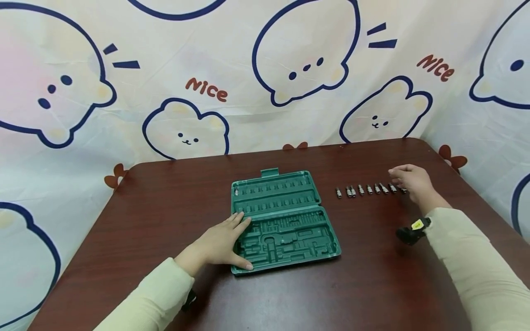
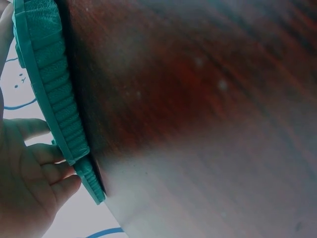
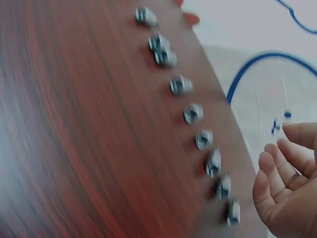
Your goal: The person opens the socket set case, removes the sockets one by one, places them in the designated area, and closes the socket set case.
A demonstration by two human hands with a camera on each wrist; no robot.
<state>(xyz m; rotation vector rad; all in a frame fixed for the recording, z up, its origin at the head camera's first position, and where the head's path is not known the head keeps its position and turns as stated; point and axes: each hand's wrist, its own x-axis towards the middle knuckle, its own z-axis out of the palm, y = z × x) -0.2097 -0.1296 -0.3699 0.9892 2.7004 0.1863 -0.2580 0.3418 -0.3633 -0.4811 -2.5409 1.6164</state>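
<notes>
A green plastic socket case (image 1: 285,212) lies unfolded on the table, its moulded slots facing up. My left hand (image 1: 223,239) rests over the case's left side, fingers spread on the rim and thumb at the near left corner. In the left wrist view, the fingertips touch the ribbed side wall (image 2: 54,84). One small metal socket (image 1: 236,191) sits in the far left slot. To the right of the case, several silver sockets (image 1: 361,190) form a row. My right hand (image 1: 411,181) hovers by the row's right end, fingers loosely bent, nothing visible between them.
The dark wooden table (image 1: 178,197) carries the case and the sockets. Behind it hangs a cloth (image 1: 248,119) with cartoon outlines, meeting the far table edge. A black wrist strap (image 1: 411,234) shows under the right sleeve.
</notes>
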